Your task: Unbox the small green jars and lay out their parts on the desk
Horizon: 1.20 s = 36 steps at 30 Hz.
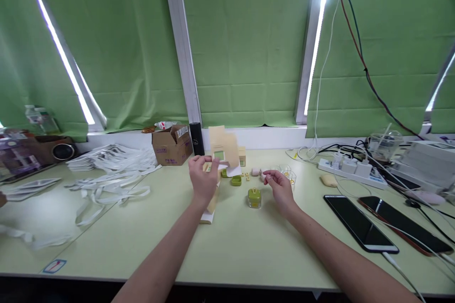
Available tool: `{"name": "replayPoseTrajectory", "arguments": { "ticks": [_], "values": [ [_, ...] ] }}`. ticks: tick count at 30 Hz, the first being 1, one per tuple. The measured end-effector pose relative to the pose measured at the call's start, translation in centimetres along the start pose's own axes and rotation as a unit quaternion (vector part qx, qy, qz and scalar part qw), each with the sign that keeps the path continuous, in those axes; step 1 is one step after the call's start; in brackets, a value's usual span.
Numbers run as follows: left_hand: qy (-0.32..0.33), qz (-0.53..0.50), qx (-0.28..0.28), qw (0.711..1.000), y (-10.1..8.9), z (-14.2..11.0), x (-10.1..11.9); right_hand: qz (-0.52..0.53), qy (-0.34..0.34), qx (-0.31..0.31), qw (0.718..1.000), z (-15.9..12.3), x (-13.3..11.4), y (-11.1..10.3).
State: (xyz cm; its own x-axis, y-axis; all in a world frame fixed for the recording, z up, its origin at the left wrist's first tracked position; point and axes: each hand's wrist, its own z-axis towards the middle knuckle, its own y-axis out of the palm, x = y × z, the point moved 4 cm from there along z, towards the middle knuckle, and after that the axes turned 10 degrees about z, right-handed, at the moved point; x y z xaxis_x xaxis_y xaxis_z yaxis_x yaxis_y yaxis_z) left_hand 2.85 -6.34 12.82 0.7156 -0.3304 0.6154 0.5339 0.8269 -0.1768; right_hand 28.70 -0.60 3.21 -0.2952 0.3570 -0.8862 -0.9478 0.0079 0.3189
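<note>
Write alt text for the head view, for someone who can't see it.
Two bare hands over a pale table: left hand at beige packaging, right hand near small pinkish pieces. Between them sits a small clear jar with a green top; two phones lie at right, a white stack at left.

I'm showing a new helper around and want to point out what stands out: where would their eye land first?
Probably on the bright green cloth blinds across the background, behind the pale table. Next, perhaps, the heap of white strappy items at the left, then the small clear container with an olive-green lid, between the left hand and right hand.
</note>
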Motion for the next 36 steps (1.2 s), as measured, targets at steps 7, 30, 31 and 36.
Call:
{"name": "replayPoseTrajectory", "arguments": {
  "ticks": [7, 30, 31, 36],
  "values": [
    [-0.151, 0.018, -0.147, 0.977, -3.2, 3.3, -5.2, -0.011, 0.008, -0.011, 1.0, 0.2, 0.6, -0.2],
    [-0.222, 0.223, -0.335, 0.888, -10.4, -0.5, -13.4, -0.045, 0.014, -0.02, 0.999, -0.2, 0.7, 0.0],
    [-0.224, 0.226, -0.34, 0.885, -10.1, -0.7, -13.5, -0.047, 0.015, -0.021, 0.999, -0.2, 0.7, 0.0],
    [-0.216, 0.27, -0.374, 0.86, -8.7, -1.5, -13.9, -0.046, 0.015, -0.028, 0.998, -0.2, 0.8, 0.0]
  ]
}}
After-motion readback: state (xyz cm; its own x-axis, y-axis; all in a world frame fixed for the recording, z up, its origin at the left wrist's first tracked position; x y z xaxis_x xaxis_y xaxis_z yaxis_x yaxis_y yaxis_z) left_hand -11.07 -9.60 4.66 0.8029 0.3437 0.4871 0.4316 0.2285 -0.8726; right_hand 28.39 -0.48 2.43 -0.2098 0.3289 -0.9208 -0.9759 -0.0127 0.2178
